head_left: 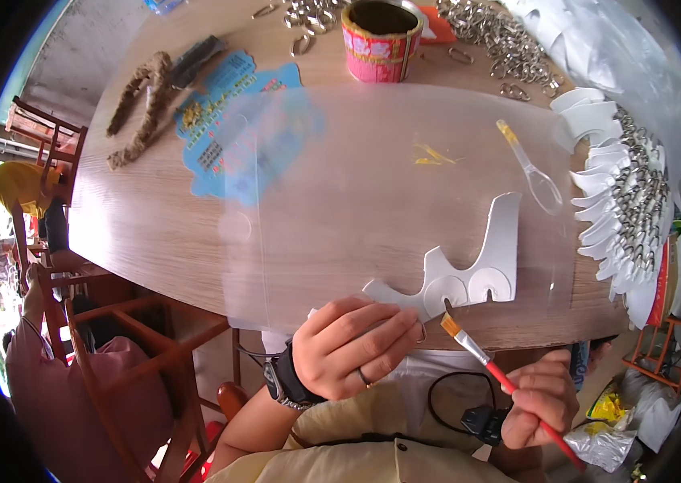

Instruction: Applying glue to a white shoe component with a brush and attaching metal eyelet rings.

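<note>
Near the front edge of the table lies a white flat cut-out piece (pixel 499 249) with curved notches and rounded lobes. My left hand (pixel 357 346) covers its left end, fingers closed on it. A small metal ring (pixel 422 333) shows at those fingertips; how it is held is partly hidden. My right hand (pixel 543 398) grips a paintbrush (pixel 501 377) with a red handle. The brush's yellowish bristles point up and left, close to the lower edge of the white piece and beside a small dark tip. Beneath the piece is a translucent plastic sheet (pixel 340 217).
A pink tin (pixel 377 48) stands at the back, flanked by metal clasps (pixel 509 44). White pieces with clasps (pixel 626 201) line the right edge. A plastic spoon (pixel 530 169), blue printed card (pixel 220 129) and brown fuzzy strip (pixel 147 105) lie about. Wooden chairs (pixel 139 322) stand left.
</note>
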A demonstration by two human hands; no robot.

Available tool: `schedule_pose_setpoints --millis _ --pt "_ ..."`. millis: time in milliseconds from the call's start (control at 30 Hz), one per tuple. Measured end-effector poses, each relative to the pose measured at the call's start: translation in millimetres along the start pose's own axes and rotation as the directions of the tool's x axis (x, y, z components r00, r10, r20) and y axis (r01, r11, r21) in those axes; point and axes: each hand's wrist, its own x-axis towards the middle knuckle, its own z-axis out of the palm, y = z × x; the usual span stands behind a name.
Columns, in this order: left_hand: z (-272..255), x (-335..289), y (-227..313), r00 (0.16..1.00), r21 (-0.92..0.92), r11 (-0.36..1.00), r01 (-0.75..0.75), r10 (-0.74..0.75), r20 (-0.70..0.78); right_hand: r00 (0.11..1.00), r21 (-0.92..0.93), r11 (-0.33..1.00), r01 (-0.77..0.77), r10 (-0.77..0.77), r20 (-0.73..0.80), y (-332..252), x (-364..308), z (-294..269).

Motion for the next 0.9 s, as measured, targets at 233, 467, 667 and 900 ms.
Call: schedule_pose_setpoints --millis 233,467,667,900 --pt "-3 1 2 0.996 0.015 1.0 0.017 -0.018 0.09 0.995 -0.088 0.995 0.052 -0.044 0.092 8 -1 4" --pt "-4 -1 1 0.993 0.003 1.0 0.029 -0.029 0.112 0.995 -0.116 0.993 0.022 -0.01 0.099 10 -2 7" --pt "-4 0 1 0.993 0.007 1.0 0.029 -0.03 0.117 0.996 -0.126 0.992 -0.008 0.019 0.086 7 -4 4" --pt "-5 0 2 0.991 0.003 0.999 0.047 -0.047 0.129 0.999 0.021 0.999 -0.042 0.042 -0.017 10 -12 -3"
